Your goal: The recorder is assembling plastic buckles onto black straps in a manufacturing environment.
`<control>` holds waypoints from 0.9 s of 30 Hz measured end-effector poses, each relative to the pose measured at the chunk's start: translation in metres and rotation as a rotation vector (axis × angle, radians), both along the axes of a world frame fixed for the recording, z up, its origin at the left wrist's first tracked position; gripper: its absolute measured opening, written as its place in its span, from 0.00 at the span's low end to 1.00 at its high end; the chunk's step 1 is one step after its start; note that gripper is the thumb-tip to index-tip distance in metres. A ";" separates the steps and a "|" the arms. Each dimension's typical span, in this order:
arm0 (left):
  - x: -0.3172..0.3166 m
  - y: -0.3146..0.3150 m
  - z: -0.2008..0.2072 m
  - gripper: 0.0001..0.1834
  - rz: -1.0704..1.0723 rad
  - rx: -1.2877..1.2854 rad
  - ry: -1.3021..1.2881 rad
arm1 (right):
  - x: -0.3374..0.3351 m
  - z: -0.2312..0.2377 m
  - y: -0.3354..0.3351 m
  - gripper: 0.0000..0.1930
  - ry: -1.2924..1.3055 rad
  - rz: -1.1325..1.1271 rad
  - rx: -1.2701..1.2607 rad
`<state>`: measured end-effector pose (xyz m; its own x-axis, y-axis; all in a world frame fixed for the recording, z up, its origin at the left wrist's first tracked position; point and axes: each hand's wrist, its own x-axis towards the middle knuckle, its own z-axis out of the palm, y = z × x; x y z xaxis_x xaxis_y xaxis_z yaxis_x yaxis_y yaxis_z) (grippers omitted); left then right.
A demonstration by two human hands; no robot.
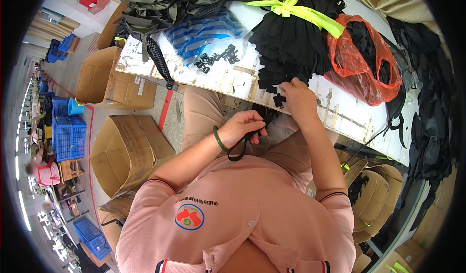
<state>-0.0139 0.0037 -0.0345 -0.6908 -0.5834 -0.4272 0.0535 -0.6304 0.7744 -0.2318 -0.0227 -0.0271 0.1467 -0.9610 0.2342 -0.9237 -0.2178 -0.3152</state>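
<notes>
A large bundle of black webbing straps [286,40], tied with a bright yellow-green band [296,11], lies on the white table with its cut ends toward me. My right hand [298,100] is at those ends by the table's near edge, its fingers pinched on a black strap end. Over my lap, my left hand [245,127] is closed around a black webbing strap [238,155], which hangs below the fingers in a loop. A green bangle [217,138] circles my left wrist.
Black plastic buckles [218,59] lie beside a blue-striped plastic bag [204,32]. A red plastic bag [361,74] with black pieces sits right of the bundle. Dark fabric [189,1] is heaped at the back. Cardboard boxes [126,151] stand at my left, another box [378,200] at right.
</notes>
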 end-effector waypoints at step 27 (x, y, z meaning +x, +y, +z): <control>0.000 -0.009 -0.012 0.05 0.101 0.038 -0.093 | -0.005 0.032 0.025 0.08 -0.682 -0.036 0.034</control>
<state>-0.0141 -0.0054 -0.0462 -0.5858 -0.6301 -0.5098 0.0478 -0.6547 0.7543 -0.2370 0.0022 0.0051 -0.0550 -0.9709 0.2330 -0.5226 -0.1708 -0.8353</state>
